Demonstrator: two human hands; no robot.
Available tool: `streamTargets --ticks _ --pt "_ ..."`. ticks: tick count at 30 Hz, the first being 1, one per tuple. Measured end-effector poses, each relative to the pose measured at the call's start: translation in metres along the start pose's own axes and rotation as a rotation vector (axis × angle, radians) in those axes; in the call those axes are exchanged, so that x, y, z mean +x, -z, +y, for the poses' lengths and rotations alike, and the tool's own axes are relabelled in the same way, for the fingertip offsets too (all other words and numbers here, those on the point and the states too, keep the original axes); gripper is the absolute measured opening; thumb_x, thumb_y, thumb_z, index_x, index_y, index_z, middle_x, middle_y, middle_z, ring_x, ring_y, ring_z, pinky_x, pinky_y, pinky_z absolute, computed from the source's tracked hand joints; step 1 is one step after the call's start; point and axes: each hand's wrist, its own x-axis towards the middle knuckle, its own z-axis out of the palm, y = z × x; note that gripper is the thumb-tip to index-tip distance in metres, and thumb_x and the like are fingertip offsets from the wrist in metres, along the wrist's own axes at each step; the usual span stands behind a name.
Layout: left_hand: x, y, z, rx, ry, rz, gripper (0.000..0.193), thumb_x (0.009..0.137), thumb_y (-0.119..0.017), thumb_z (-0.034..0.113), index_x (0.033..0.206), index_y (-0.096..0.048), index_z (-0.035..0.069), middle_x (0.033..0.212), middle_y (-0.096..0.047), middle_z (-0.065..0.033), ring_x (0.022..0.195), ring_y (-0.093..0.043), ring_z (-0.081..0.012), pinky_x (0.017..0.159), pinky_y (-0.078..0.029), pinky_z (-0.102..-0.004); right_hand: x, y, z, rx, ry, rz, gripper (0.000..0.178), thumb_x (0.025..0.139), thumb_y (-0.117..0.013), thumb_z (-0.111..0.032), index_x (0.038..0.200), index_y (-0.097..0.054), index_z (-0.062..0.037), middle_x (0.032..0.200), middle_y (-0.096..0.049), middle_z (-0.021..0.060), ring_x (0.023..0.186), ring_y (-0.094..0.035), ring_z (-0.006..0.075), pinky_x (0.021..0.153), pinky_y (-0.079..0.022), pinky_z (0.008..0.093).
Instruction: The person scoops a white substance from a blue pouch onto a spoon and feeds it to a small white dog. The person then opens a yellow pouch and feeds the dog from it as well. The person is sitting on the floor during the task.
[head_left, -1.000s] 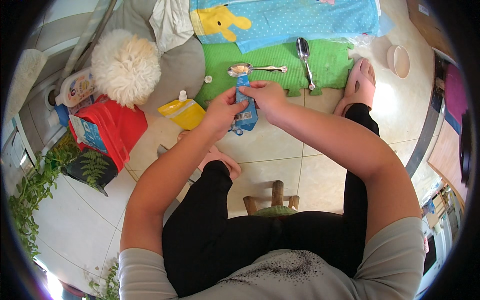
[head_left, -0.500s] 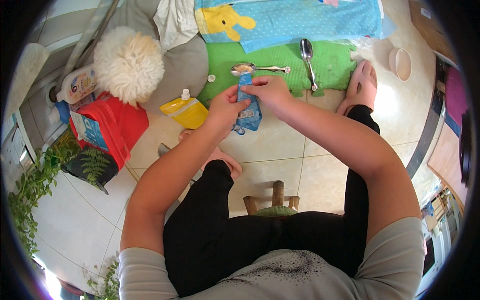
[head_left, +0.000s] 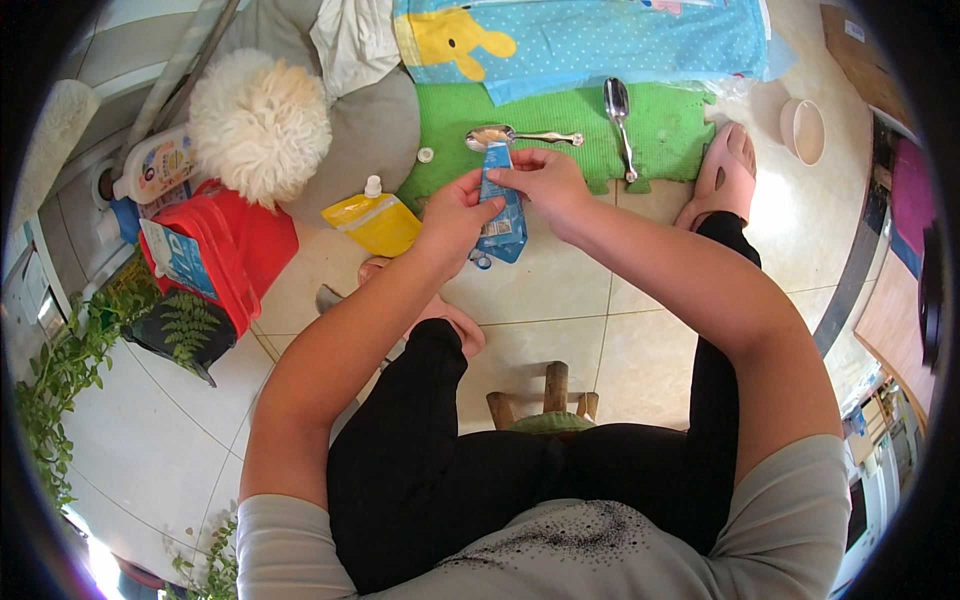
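Note:
A slim blue sachet (head_left: 503, 222) is held upright between my two hands, its narrow end pointing at the near spoon. My left hand (head_left: 457, 220) pinches its left edge. Opposite, my right hand (head_left: 545, 187) has thumb and fingers closed on its upper right edge. Just beyond the sachet's tip, a metal spoon (head_left: 546, 137) lies on the green foam mat (head_left: 450, 108), with something pale brownish in its bowl. A second metal spoon (head_left: 621, 128) rests farther right on the mat. Left of my hands lies a yellow spouted pouch (head_left: 372, 222); a small white cap (head_left: 425, 155) is beyond it.
A fluffy white dog (head_left: 258, 128) is at the left by a grey cushion (head_left: 378, 130). Below it are a red bag (head_left: 262, 245) and a white bottle (head_left: 160, 165). A blue patterned cloth (head_left: 590, 45) covers the mat's far side. At right stands a pale bowl (head_left: 802, 132).
Both hands keep their hold on the sachet. Little differs beyond a slight shift of the view; the sachet's lower end sits a touch farther right.

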Motion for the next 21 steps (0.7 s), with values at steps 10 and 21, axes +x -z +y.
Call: streamTargets --ticks 10,21 --pt "-0.0032 -0.0021 0.0011 0.047 -0.023 0.056 0.034 0.078 -0.052 -0.003 0.111 -0.048 0.001 0.092 -0.06 -0.0046 0.076 -0.056 -0.0078 0.065 -0.046 -0.0205 -0.0021 0.0018 -0.0084 0.036 -0.133 -0.046 0.021 0.068 -0.069 -0.009 0.083 -0.058 -0.0012 0.079 -0.059 0.006 0.068 -0.054 0.0126 0.063 -0.043 0.0253" --pt "-0.0058 0.0005 0.0016 0.092 0.063 0.058 0.025 0.08 -0.054 0.006 0.104 -0.052 0.0 0.089 -0.061 -0.0055 0.072 -0.057 -0.0088 0.061 -0.046 -0.0208 0.0057 0.0071 -0.0025 0.073 -0.189 -0.07 0.02 0.067 -0.07 -0.01 0.081 -0.057 -0.0032 0.076 -0.058 0.0048 0.067 -0.051 0.0117 0.062 -0.042 0.0247"
